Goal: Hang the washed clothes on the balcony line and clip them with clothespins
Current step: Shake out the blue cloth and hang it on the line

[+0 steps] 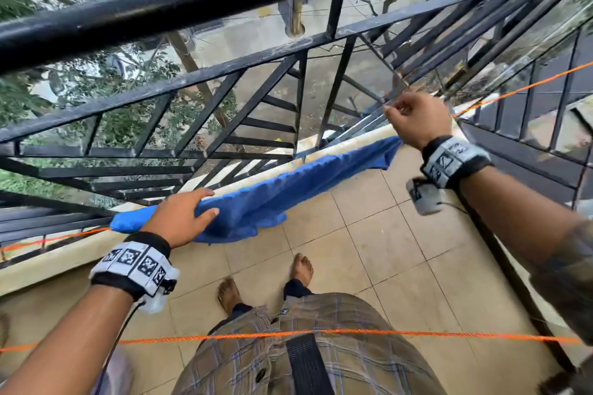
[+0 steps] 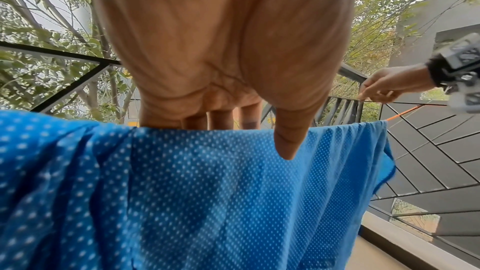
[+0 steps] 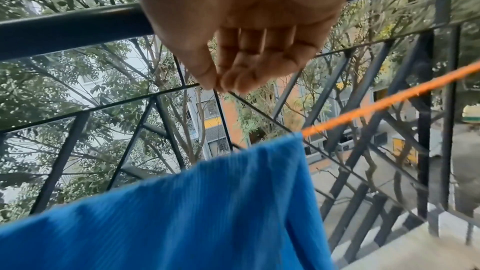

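A blue dotted cloth (image 1: 288, 183) hangs folded over the far orange line (image 1: 519, 90) beside the railing. My left hand (image 1: 210, 202) holds the cloth near its left end, fingers over the far side and thumb on the near side; the left wrist view shows the thumb (image 2: 285, 147) lying on the cloth (image 2: 233, 202). My right hand (image 1: 394, 109) hovers just above the cloth's right corner. Its fingers are curled, fingertips (image 3: 233, 83) meeting the thumb, with nothing visible in them and clear of the cloth (image 3: 207, 202). I see no clothespins.
A black metal railing (image 1: 192, 0) with slanted bars stands right behind the line, above a low pale ledge (image 1: 48, 269). A second orange line (image 1: 321, 332) runs across at my waist. My bare feet stand on the beige tiled floor (image 1: 401, 250).
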A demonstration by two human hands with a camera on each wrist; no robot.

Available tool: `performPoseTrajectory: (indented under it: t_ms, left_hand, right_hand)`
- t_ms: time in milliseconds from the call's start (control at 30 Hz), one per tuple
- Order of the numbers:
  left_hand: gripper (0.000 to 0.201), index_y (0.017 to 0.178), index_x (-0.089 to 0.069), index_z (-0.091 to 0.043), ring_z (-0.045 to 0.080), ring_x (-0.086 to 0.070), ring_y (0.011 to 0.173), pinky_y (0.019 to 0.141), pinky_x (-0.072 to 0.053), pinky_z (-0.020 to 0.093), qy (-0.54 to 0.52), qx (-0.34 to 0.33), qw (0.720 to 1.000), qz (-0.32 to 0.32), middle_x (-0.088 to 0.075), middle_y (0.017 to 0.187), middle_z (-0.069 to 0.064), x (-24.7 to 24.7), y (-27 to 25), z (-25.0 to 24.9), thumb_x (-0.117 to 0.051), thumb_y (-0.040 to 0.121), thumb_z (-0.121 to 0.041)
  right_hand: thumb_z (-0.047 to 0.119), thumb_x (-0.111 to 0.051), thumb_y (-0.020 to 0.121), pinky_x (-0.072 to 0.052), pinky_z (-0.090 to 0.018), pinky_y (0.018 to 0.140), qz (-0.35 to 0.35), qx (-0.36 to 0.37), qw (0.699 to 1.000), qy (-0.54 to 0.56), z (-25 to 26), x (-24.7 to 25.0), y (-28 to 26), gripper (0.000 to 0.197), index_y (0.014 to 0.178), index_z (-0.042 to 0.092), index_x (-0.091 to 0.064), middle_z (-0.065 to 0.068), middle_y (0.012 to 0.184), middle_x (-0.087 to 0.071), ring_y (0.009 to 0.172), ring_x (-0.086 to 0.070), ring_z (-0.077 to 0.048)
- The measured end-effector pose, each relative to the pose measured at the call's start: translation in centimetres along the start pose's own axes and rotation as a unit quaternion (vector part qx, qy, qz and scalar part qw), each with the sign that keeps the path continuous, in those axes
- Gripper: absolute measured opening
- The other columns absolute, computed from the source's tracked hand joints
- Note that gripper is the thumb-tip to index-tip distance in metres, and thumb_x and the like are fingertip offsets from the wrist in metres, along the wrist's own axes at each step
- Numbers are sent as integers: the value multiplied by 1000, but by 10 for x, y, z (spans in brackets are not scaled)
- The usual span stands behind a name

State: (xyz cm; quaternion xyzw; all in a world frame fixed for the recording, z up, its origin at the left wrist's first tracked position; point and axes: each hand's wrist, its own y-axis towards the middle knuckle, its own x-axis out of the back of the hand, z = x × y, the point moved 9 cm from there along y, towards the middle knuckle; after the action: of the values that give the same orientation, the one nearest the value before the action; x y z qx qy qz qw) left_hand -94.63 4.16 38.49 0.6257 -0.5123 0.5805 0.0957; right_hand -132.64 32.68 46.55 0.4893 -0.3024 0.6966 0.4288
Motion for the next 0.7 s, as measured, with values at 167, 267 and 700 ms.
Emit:
performPoseTrajectory:
  t_ms: [167,267,700]
  left_hand:
    - [34,123,-67,-19,32,-65,109,93,-46,39,-37,-13,999,-25,-72,113,7,11,5,8,-68,91,-31]
    - [25,116,-70,-16,29,-68,103,91,-47,39,-70,-15,994,-83,-74,105,7,34,12,21,-68,92,-24]
    - [47,117,-71,-20,42,-59,117,100,-43,48,92,217,972,17,-64,128,21,55,44,127,-50,96,-56]
  right_hand:
    - [56,-57,82,-42,-31,62,4,-59,996,59,-39,-37,-43,37,71,20,-56,5,66,-58,77,-64,-30]
    - [57,-63,82,-49,-35,74,63,-149,982,95,-70,-73,-53,40,89,17,-63,1,80,-68,79,-63,-26]
    - [34,-63,90,-43,-26,60,83,-250,859,438,-43,-125,-33,14,90,22,-56,-4,86,-58,70,-51,-12]
